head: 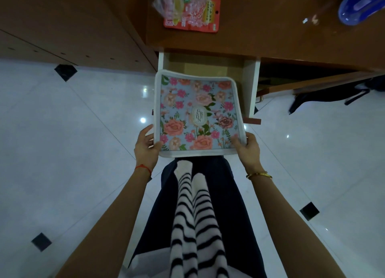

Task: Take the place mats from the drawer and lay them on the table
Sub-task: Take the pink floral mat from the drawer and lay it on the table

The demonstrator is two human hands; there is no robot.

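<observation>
A floral place mat [198,113] with a pale border is being held flat above the open drawer [251,86], just below the front edge of the brown table [270,27]. Its near corners are being pinched, one by the left hand [146,146] and one by the right hand [248,150], with thumbs laid on top and fingers tucked beneath. Whether more mats are being carried underneath cannot be told. The far edge is being seen to bow slightly, so the mat is being judged light and pliable rather than rigid; the printed face looks smooth and may be slippery. A two-corner hold is being judged adequate for the lift, though sagging at the far edge is to be expected. On the table, a red snack packet [192,13] and a blue plastic item [362,7] are being noted as taking up part of the laying area.
</observation>
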